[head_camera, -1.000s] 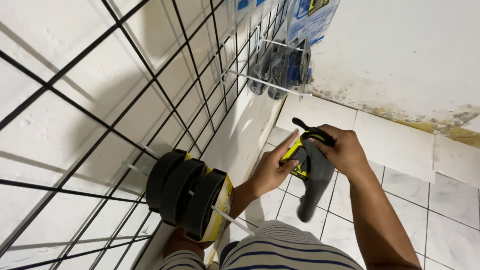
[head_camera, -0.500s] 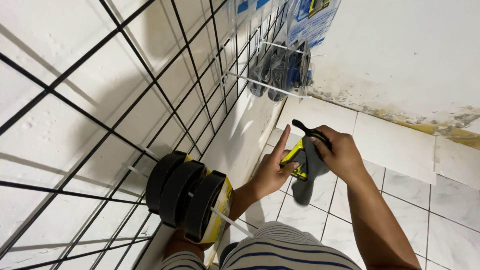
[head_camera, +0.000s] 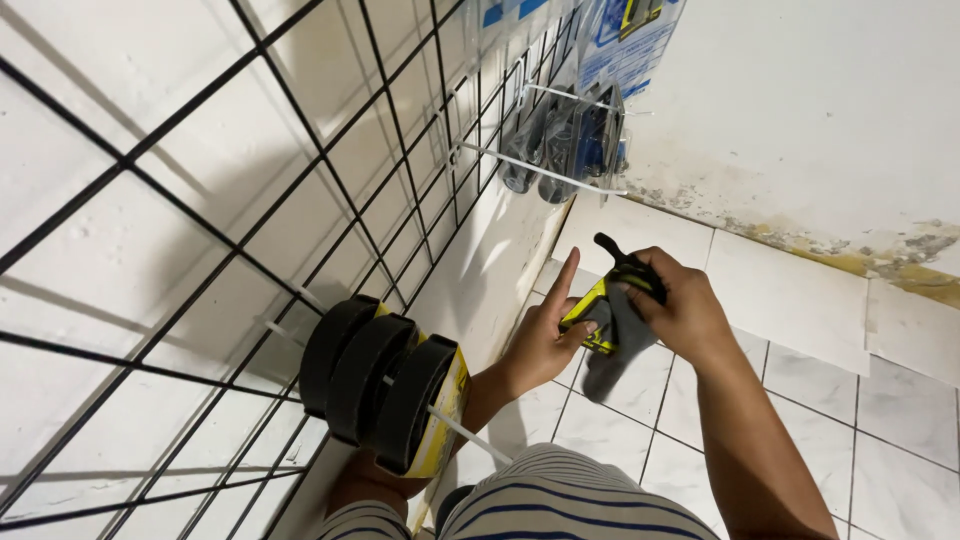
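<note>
My left hand (head_camera: 541, 343) and my right hand (head_camera: 682, 310) hold one small packaged item (head_camera: 612, 318) between them: a grey and black piece on a yellow card with a black hook at its top. The left index finger points up while the thumb and other fingers pinch the card's left edge. The right hand wraps over the item's top right. Both hands hover above the white tiled floor (head_camera: 800, 400), beside a black wire grid rack (head_camera: 250, 230).
Three black rolls with yellow labels (head_camera: 385, 395) hang on a white peg of the rack near my left arm. Farther along, dark packaged goods (head_camera: 565, 145) and blue cards hang from other pegs. A stained white wall (head_camera: 820, 120) rises on the right.
My left index finger has lifted and straightened to point up. The right hand has shifted its hold over the top of the item, which stays at about the same spot.
</note>
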